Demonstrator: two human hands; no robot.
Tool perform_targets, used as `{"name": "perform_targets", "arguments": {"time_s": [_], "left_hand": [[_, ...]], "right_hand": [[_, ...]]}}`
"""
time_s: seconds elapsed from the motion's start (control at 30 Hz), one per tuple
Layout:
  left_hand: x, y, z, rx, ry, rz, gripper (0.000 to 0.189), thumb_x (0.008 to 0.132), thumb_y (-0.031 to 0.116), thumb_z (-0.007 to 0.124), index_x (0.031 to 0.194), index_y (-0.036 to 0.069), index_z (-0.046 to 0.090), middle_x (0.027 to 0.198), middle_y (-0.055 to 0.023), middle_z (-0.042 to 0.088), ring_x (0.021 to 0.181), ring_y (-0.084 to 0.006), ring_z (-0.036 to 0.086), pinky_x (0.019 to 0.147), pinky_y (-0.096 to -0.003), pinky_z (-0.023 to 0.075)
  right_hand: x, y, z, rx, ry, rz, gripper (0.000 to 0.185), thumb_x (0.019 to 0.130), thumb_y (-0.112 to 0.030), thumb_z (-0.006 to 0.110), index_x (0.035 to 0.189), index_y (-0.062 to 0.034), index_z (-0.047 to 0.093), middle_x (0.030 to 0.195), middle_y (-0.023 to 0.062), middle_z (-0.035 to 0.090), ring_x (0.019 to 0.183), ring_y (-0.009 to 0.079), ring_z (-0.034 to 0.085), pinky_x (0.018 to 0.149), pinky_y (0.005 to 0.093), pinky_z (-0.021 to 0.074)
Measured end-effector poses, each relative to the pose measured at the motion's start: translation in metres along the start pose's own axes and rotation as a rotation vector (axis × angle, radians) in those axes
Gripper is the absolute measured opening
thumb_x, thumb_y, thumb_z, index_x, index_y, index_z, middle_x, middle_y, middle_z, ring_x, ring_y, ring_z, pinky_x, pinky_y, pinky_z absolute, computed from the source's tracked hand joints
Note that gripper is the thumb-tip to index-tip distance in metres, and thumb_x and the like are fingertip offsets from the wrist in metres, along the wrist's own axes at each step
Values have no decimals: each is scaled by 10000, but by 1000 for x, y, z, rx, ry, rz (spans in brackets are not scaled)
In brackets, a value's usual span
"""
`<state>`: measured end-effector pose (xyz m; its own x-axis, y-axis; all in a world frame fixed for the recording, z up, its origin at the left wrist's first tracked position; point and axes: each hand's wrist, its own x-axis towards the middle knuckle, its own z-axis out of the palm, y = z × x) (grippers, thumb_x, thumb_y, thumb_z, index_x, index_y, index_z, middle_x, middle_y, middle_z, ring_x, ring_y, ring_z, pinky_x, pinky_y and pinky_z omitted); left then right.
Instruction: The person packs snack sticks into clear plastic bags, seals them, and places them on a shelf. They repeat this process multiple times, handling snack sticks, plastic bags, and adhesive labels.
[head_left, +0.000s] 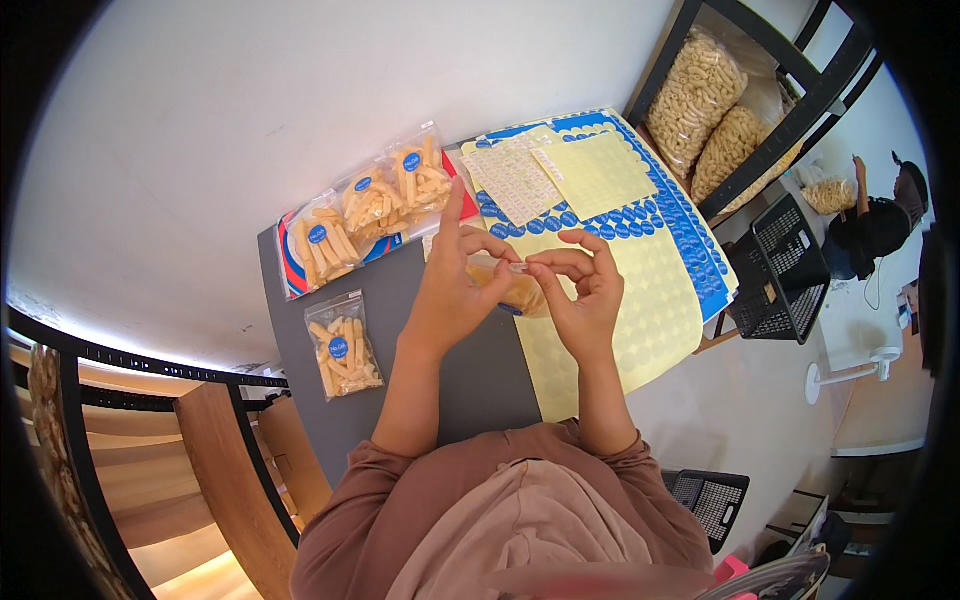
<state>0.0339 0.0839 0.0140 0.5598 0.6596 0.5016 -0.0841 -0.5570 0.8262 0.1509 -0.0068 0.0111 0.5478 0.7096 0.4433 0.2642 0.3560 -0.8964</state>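
Note:
Both hands meet above the grey table (480, 382). My left hand (457, 281) pinches the top edge of a clear plastic snack bag (529, 295) between thumb and fingers, its index finger raised. My right hand (581, 292) grips the same edge at a small whitish piece. The bag hangs below the fingers, partly hidden by them; a blue label shows near its bottom. To the left lies a zip bag of snack sticks (345, 352) with a round blue sticker. Behind it, several similar bags (364, 202) rest on a red, white and blue packet.
Yellow sticker sheets (615, 300) with round blue labels cover the table's right side, smaller label sheets (517, 176) on top. Big snack bags (694, 101) stand on a black rack at upper right. Beyond are a black crate (780, 270) and another person (874, 225).

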Motion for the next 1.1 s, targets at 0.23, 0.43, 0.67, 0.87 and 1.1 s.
{"name": "perform_targets", "arguments": {"time_s": [0.23, 0.43, 0.67, 0.87, 1.1], "left_hand": [[2, 3, -4, -21, 0, 2, 989, 702, 55, 645, 1377, 1, -75, 737, -24, 606, 803, -139, 565, 885, -327, 384], [0, 2, 0, -59, 38, 1, 975, 683, -13, 626, 1384, 13, -51, 740, -37, 614, 754, -130, 578, 862, -326, 396], [2, 1, 0, 94, -5, 87, 971, 717, 44, 640, 1369, -19, -77, 750, -40, 610, 766, -151, 578, 863, -321, 399], [1, 8, -2, -55, -81, 14, 952, 740, 34, 629, 1366, -27, -86, 754, -50, 599, 809, -172, 556, 878, -318, 386], [1, 6, 1, -16, -172, 56, 904, 746, 22, 622, 1373, -28, -27, 771, -52, 597, 849, -175, 536, 907, -327, 361]], "right_hand": [[2, -1, 0, -5, -4, -2, 347, 738, 21, 644, 1043, 27, 479, 775, 101, 661, 763, 142, 638, 709, 236, 482], [3, -1, 0, 12, -4, -73, 459, 727, 18, 644, 1136, 22, 435, 822, 109, 642, 787, 160, 629, 723, 248, 475], [5, -3, -1, -61, -58, 1, 539, 711, 12, 659, 1193, 25, 418, 766, 81, 646, 770, 145, 627, 812, 277, 437], [2, -5, -10, -189, -103, -61, 497, 706, -9, 675, 1151, 17, 454, 728, 71, 653, 748, 153, 635, 848, 301, 423], [0, -3, -21, -240, -154, -4, 497, 717, -39, 678, 1156, 8, 449, 757, 66, 654, 812, 172, 628, 847, 312, 425]]}}
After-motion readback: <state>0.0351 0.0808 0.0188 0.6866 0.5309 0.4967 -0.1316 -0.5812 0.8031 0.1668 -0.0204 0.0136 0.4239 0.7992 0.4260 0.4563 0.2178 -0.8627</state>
